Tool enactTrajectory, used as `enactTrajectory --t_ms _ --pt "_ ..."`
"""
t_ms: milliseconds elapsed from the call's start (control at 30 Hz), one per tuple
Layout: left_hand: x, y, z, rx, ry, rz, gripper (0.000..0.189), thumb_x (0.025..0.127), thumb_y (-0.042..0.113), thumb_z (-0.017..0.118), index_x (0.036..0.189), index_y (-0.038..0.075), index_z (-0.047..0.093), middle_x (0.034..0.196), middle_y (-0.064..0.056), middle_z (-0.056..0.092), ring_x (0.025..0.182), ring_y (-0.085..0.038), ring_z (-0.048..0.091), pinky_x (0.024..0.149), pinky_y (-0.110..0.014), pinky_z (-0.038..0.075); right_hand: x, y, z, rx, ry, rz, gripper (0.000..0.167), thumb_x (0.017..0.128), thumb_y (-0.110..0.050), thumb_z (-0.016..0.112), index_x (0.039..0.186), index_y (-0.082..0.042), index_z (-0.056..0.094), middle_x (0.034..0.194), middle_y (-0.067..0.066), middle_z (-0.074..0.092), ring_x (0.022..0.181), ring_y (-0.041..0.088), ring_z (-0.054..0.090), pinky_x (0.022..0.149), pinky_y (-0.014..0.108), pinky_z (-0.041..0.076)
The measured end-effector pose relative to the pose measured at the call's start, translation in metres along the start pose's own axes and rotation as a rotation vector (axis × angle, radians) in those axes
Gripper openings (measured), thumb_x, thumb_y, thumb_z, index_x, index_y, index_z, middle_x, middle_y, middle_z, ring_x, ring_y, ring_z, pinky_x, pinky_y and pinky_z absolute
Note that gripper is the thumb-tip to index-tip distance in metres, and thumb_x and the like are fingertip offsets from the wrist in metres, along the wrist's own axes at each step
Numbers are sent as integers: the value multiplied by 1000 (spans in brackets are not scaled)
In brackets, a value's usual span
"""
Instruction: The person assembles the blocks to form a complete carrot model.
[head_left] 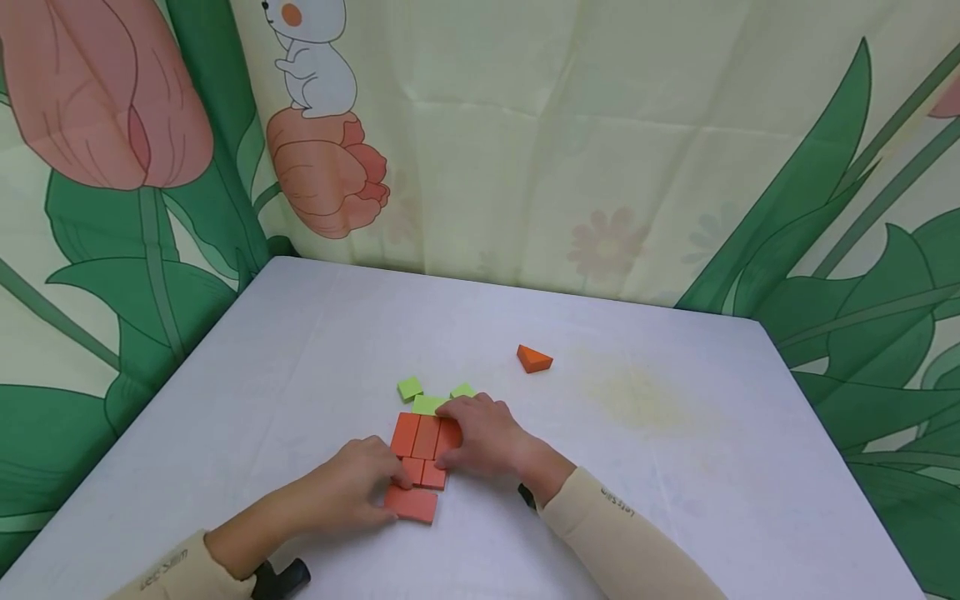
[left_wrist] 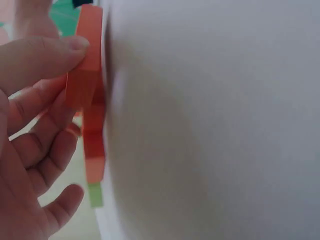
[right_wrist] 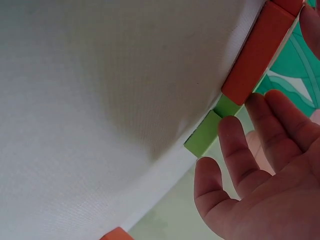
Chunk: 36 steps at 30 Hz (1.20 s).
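Flat wooden blocks lie in a patchwork on the table. At its near end my left hand (head_left: pixel 348 483) pinches a red rectangular block (head_left: pixel 411 504), thumb (left_wrist: pixel 65 52) on one side and fingers beneath or behind it. Two smaller red blocks (head_left: pixel 433 474) sit just beyond, partly hidden by my left fingertips. Farther on are longer orange-red blocks (head_left: pixel 406 434) side by side. My right hand (head_left: pixel 487 435) spans the rightmost orange-red block (right_wrist: pixel 257 55), its thumb and fingertips at opposite ends. Green blocks (head_left: pixel 427 405) border the far side, one partly covered by my right hand.
A separate small green block (head_left: pixel 409 388) lies at the far left corner of the group. Beyond it, to the right, lies an orange triangular block (head_left: pixel 534 359). The white table (head_left: pixel 675 500) meets a printed curtain (head_left: pixel 480 142) at its far edge.
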<state>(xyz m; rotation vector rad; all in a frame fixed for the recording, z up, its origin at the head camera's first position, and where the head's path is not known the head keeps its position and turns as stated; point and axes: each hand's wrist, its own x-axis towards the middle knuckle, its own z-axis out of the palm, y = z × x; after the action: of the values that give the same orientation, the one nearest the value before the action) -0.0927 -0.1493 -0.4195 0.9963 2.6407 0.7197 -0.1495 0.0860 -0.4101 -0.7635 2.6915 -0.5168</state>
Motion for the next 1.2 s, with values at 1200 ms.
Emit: enactTrajectory --t_ms 1200 --pt "17 12 14 191 75 -71 77 80 53 79 140 8 58 142 -7 53 132 -28 44 97 -52 38 0 1 1 -7 16 -17 62 85 -38 79 137 -13 58 133 0 60 118 24 49 97 45 40"
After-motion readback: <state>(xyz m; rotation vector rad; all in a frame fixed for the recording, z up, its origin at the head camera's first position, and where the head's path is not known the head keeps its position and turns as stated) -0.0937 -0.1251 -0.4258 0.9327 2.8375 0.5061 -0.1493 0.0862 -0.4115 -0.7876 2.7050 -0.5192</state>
